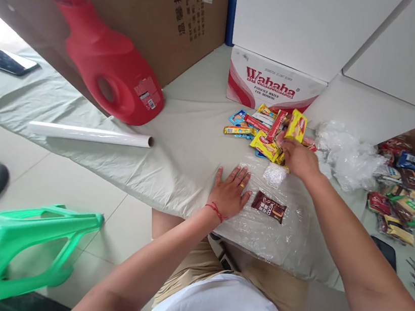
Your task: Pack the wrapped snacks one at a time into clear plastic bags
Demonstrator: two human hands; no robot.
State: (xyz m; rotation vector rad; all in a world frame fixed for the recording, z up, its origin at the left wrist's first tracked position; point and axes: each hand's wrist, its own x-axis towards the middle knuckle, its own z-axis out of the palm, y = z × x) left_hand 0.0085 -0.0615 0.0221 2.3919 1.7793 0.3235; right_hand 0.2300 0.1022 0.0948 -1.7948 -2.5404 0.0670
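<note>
My left hand (pixel 228 193) lies flat with fingers spread, at the left edge of a sheet of clear plastic film (pixel 288 242) spread on the cloth. On the film, to the right of that hand, rests a brown cocoa snack packet (pixel 269 207). A small wad of bubbly clear wrap (pixel 275 175) sits above it. My right hand (pixel 300 160) is closed on a yellow snack packet (pixel 296 125), raised at the right side of a pile of snacks. In the pile are another yellow packet (pixel 265 144), a red bar (pixel 277 125) and several blue packets; my fingertips are partly hidden.
A Wahaha carton (pixel 270 85) stands behind the pile. Crumpled clear plastic (pixel 353 152) and wrapped snacks (pixel 410 200) lie to the right. Leftward are a white roll (pixel 91 134), a red jug (pixel 115 67) and a phone (pixel 8 62). A green stool (pixel 27 249) stands on the floor.
</note>
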